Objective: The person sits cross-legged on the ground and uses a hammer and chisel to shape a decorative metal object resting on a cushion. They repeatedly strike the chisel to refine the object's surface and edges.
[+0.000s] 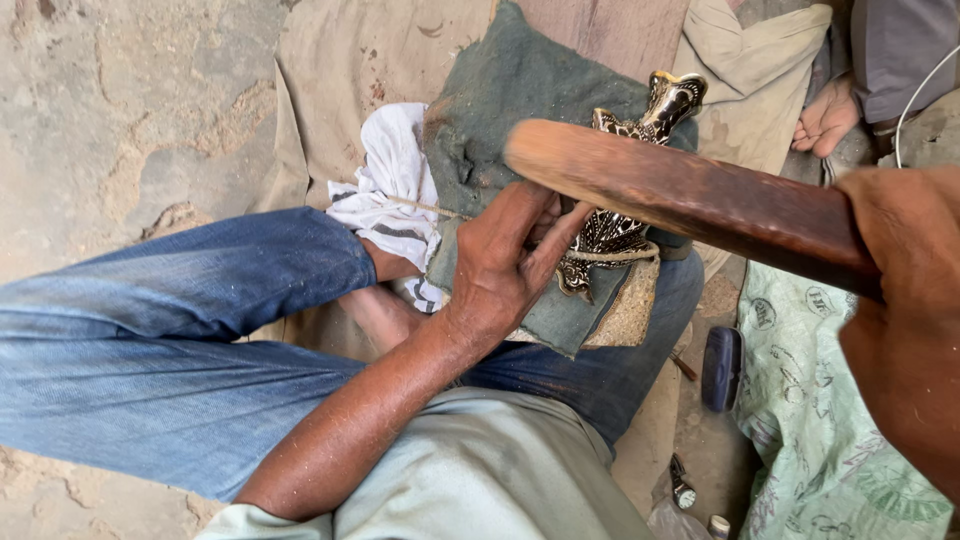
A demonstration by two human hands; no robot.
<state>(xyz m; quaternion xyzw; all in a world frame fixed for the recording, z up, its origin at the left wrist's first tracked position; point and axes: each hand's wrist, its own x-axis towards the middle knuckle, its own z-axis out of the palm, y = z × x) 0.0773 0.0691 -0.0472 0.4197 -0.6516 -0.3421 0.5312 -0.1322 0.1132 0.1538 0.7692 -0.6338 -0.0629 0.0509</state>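
- A person sits on the floor (110, 110) in blue jeans (170, 330), one knee raised, with a dark green cloth pad (520, 90) spread over the lap as a work surface.
- A long wooden mallet or stick (690, 195), reddish brown and worn smooth, is held raised across the frame by the right hand (905, 300), which is wrapped closed around the handle's near end; it fills the right edge, close to the camera.
- The left hand (500, 265) lies flat-knuckled on the pad, forearm running up from the lower centre, its fingers (560, 235) pressed together and pinned against the side of the piece.
- The ornate metal piece (615, 230), black with pale embossed patterning and a flared neck pointing up and away, rests on the pad just beyond the left hand, tied down by a cord (610, 255) across its body.
- A white cloth with grey stripes (390, 190) is bunched at the pad's left.
- As a judgement: the piece should stay braced firmly, fingertips kept clear of where the stick would land, and blows kept light and square so the pattern is not marred.
- Another person's hand (825, 118) rests at the upper right, apart from the work.
- A small dark blue object (721, 368) lies on the floor by a pale green printed cloth (820, 430).
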